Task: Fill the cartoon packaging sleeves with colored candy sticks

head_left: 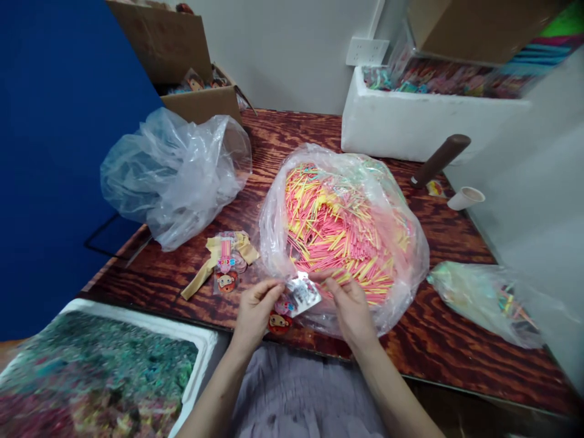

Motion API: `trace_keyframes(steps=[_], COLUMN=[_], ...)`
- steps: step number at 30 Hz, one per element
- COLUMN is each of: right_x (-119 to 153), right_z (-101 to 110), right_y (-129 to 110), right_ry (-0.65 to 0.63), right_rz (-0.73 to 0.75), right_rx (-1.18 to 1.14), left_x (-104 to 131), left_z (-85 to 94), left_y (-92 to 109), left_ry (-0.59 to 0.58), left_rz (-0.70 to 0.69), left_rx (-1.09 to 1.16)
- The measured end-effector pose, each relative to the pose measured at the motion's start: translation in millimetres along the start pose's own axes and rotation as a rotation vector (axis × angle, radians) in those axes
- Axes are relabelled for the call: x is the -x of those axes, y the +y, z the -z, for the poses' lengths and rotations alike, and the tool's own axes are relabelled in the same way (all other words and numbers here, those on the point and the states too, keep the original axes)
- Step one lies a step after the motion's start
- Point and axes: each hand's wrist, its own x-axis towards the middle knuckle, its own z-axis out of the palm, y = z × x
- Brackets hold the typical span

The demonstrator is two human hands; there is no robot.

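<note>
My left hand point(256, 307) pinches the edge of a small clear packet point(305, 295) with a shiny, light-coloured face. My right hand point(350, 307) is at the packet's other side, thumb and fingers close together; I cannot make out what lies between them. Just behind both hands sits a large open clear plastic bag point(269, 234) full of thin pink and yellow sticks point(328, 234). Under the left fingertips lies a card with a cartoon face point(279, 322). To the left of it are a similar cartoon-face packet point(226, 280) and tan strips point(201, 277).
A crumpled clear bag point(182, 173) and a cardboard box point(201, 104) stand back left. A white foam box point(410, 121), brown tube point(440, 161) and paper cup point(466, 198) are back right. Right lies another filled bag point(488, 298); a foam tray point(207, 347) is front left.
</note>
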Motion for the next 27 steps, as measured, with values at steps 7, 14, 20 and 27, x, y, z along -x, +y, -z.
trace_keyframes(steps=[7,14,20,27], right_x=[-35,-18,-1,11], right_z=[-19,-16,-13,-20], right_y=[-32,-19,-26,-26], right_ry=[-0.136,-0.103,-0.202,-0.047], right_rz=[-0.235,-0.324,-0.214,0.166], right_rx=[-0.562,-0.346,0.014,0.287], left_x=[2,0,0,1], left_z=[-20.5,-24.4,-27.8,-24.2], left_y=[7,5,3,8], left_ry=[-0.197,-0.241,-0.203,-0.186], left_rz=[0.055,0.094,-0.024,-0.067], left_rx=[0.072,0.122,0.079,0.085])
